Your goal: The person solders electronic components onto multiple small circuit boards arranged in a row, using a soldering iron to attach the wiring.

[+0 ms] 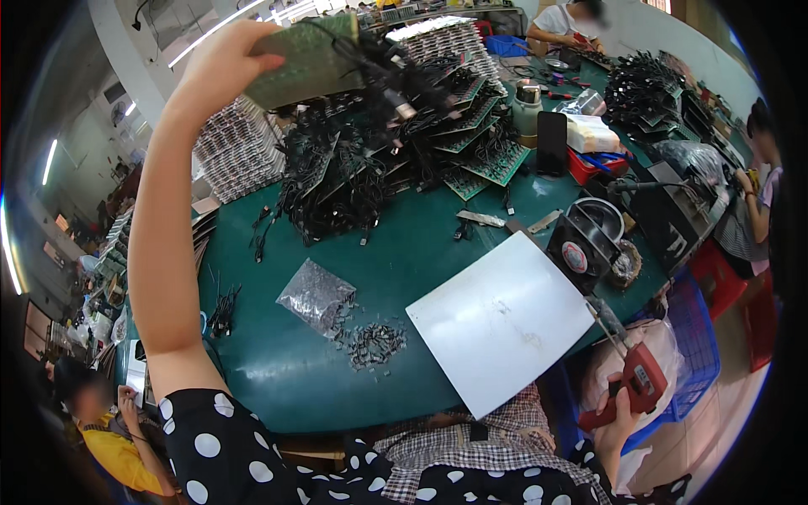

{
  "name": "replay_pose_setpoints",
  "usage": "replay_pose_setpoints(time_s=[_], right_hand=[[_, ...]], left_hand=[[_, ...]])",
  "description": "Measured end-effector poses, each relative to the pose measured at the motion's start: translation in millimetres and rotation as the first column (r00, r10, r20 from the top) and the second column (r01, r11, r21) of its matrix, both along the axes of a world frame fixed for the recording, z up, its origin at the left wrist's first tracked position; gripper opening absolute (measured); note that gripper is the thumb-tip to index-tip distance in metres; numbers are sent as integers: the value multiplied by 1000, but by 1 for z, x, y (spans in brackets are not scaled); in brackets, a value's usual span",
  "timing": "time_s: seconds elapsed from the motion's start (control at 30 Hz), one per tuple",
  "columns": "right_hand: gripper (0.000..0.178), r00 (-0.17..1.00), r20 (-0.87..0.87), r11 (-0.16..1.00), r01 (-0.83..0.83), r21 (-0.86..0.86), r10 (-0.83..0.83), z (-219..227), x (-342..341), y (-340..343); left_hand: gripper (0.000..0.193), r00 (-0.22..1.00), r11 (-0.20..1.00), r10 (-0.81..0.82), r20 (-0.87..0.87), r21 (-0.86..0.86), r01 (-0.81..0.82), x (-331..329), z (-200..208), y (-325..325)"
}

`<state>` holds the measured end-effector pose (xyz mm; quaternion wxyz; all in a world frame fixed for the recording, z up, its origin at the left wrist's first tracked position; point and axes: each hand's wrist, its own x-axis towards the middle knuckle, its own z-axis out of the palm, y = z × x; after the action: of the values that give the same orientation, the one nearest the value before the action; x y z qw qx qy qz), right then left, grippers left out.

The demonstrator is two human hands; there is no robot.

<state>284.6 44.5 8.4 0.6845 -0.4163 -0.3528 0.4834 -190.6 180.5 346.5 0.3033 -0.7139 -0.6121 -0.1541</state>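
My left hand [236, 63] is raised high at the upper left, its fingers closed on the edge of a green circuit board [307, 63] with black USB cables [391, 84] hanging from it. Beneath it is a large pile of similar boards [497, 160] and tangled black cables [337, 172]. Low at the right, my right hand [619, 412] grips a red soldering gun [644, 379]. The gun's metal tip points up and left, beside the corner of a white board [505, 320] lying over the table's front edge.
Small metal parts [374, 343] lie by a clear plastic bag [316, 295] on the green table [252, 362]. A black fan [581, 244], a phone [551, 143] and a thermos [526, 109] stand at the right. A blue basket [694, 337] is below. Other people [568, 25] sit around.
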Motion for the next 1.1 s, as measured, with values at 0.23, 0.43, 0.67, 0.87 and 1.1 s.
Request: replay_pose_setpoints(time_s=[0.23, 0.43, 0.67, 0.87, 1.1], right_hand=[[37, 992, -1, 986, 128, 108, -129, 5, 26, -22], [39, 974, 75, 964, 197, 181, -213, 6, 58, -43], [39, 964, 114, 953, 212, 217, -240, 11, 49, -51], [41, 969, 160, 973, 161, 168, -188, 19, 24, -57], [46, 982, 189, 987, -42, 158, 11, 14, -3, -34]], left_hand=[[33, 952, 948, -303, 53, 120, 295, 131, -163, -66], [31, 769, 746, -634, 76, -202, 635, 147, -336, -142], [50, 576, 464, -805, 139, -456, 759, 120, -347, -102], [59, 740, 601, -657, 143, -493, 629, 121, -338, -120], [31, 31, 774, 453, 891, -410, 483, 165, -354, -211]])
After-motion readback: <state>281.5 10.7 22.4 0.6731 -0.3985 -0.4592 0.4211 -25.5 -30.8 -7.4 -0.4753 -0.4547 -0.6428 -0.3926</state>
